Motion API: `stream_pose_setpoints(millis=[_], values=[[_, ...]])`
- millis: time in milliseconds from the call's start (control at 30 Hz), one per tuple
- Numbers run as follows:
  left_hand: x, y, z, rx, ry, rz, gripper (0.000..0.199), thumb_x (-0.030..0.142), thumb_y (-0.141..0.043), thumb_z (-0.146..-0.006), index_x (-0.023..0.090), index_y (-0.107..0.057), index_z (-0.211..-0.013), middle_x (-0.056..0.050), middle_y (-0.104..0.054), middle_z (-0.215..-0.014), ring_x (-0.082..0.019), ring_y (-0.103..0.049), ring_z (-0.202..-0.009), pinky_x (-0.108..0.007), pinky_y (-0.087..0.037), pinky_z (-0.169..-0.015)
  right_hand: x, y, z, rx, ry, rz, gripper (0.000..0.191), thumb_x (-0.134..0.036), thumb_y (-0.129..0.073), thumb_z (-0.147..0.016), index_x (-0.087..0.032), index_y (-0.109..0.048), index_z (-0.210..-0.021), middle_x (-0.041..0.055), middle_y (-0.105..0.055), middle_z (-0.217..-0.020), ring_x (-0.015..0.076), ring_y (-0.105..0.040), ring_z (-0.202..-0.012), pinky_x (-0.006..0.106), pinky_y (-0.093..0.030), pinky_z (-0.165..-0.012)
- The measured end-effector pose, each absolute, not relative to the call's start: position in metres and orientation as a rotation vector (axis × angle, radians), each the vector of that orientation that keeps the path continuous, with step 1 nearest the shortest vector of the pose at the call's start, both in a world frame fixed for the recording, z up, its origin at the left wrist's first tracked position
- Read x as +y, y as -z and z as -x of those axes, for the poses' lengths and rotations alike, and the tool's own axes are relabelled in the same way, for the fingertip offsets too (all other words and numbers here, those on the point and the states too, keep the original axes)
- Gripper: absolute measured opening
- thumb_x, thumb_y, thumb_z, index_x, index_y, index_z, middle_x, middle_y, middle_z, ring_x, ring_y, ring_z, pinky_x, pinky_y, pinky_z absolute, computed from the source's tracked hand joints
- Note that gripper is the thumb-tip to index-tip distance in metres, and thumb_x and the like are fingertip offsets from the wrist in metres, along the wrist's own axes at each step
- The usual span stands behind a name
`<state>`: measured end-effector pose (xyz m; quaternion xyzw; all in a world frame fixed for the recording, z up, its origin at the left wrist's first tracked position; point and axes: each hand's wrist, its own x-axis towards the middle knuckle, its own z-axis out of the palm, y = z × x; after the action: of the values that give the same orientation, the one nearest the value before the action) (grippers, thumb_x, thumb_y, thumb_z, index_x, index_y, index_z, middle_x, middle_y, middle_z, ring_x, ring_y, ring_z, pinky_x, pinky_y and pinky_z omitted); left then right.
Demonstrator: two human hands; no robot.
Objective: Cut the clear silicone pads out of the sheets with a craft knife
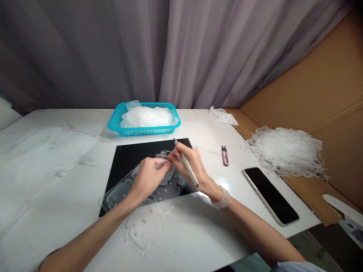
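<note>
Over a black mat (pixel 129 153), my left hand (pixel 149 175) pinches a small translucent plastic piece (pixel 169 173) by its upper edge. My right hand (pixel 191 162) is closed around a white pen-shaped tool (pixel 189 170); its dark pointed tip is directed up and away from the piece. The fingertips of both hands meet at the plastic, so the exact grip there is partly hidden. Beneath them a clear moulded plastic sheet (pixel 120 190) with rounded outlines lies across the mat and over its front edge.
A blue basket (pixel 112 122) heaped with translucent pieces stands behind the mat. To the right lie pink thread snips (pixel 225 156), a phone (pixel 270 196) and a pile of clear plastic scraps (pixel 286 151). Clear sheets (pixel 42 158) cover the left side; a perforated scrap (pixel 222 116) lies at the back.
</note>
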<state>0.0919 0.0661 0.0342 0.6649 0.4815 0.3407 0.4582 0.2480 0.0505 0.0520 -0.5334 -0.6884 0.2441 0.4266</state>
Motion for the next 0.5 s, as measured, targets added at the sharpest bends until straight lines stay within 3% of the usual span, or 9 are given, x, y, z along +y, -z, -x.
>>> stream_pose_setpoints(millis=[167, 333, 500], values=[[0.063, -0.037, -0.088, 1.294, -1.010, -1.878, 0.026, 0.036, -0.059, -0.089, 0.019, -0.079, -0.089, -0.005, -0.075, -0.083, -0.020, -0.065, -0.076, -0.029, -0.045, -0.071, 0.075, -0.022, -0.273, -1.637, -0.467, 1.410, 0.024, -0.015, -0.052, -0.078, -0.023, -0.031, -0.070, -0.0051, -0.046, -0.064, 0.0118, -0.039, -0.060, 0.027, -0.033, -0.060], [0.071, -0.044, -0.071, 1.073, -0.855, -1.229, 0.034, 0.046, -0.067, -0.086, 0.016, -0.078, -0.096, -0.011, -0.077, -0.102, -0.027, -0.069, -0.100, -0.032, -0.050, -0.085, 0.092, -0.012, -0.310, -1.529, -0.472, 1.487, 0.028, -0.022, -0.056, -0.080, -0.024, -0.031, -0.068, -0.0034, -0.048, -0.063, 0.0145, -0.050, -0.063, 0.028, -0.035, -0.061], [0.075, -0.044, -0.058, 0.861, -0.819, -0.896, 0.029, 0.035, -0.065, -0.089, 0.015, -0.077, -0.106, -0.012, -0.075, -0.112, -0.025, -0.068, -0.107, -0.029, -0.051, -0.088, 0.071, -0.037, -0.296, -1.541, -0.391, 1.488, 0.033, -0.030, -0.060, -0.086, -0.024, -0.033, -0.067, 0.0009, -0.059, -0.071, 0.0186, -0.058, -0.074, 0.033, -0.039, -0.071]])
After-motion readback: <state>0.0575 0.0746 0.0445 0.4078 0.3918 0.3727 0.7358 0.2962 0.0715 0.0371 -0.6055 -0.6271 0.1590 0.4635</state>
